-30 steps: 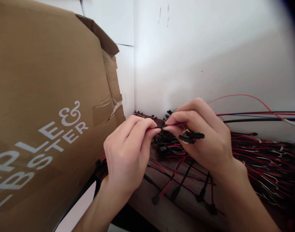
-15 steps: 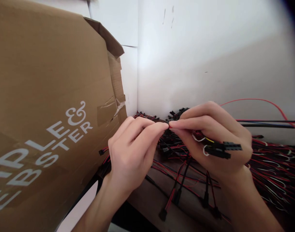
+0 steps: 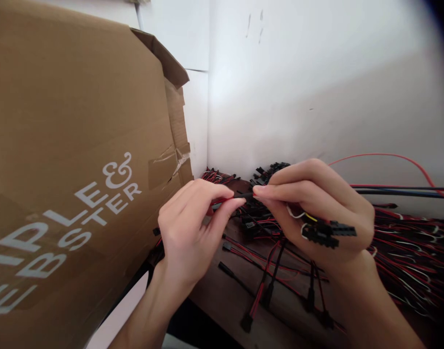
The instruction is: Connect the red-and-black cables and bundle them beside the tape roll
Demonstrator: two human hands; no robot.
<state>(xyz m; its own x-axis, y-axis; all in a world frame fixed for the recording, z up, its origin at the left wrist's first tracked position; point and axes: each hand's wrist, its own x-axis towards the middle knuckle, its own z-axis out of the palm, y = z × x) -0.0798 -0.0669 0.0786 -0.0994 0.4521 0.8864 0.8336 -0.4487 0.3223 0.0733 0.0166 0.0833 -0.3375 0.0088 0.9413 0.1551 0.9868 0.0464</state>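
A short black sleeve or tube (image 3: 245, 196) spans the small gap between my two hands, with red wire showing at its ends. My left hand (image 3: 193, 225) holds the left end between thumb and forefinger, and the fingertips sit slightly apart around it. On the other side, my right hand (image 3: 316, 213) pinches the wire by its thumb and forefinger tips. Against the right palm lie black plug connectors (image 3: 325, 232) with short white and yellow wires. How these connectors join the pinched wire is hidden behind the fingers.
A large cardboard box (image 3: 80, 121) fills the left side. Under my hands, a brown table (image 3: 214, 300) carries loose cables with black plugs (image 3: 247, 320). Bundled red, black and white wires (image 3: 414, 261) are heaped at right, against a white wall (image 3: 298, 87).
My left fingertips have drawn a little leftward from the right ones, and the black sleeve now shows between them. The right hand has stayed nearly in place, still pinching.
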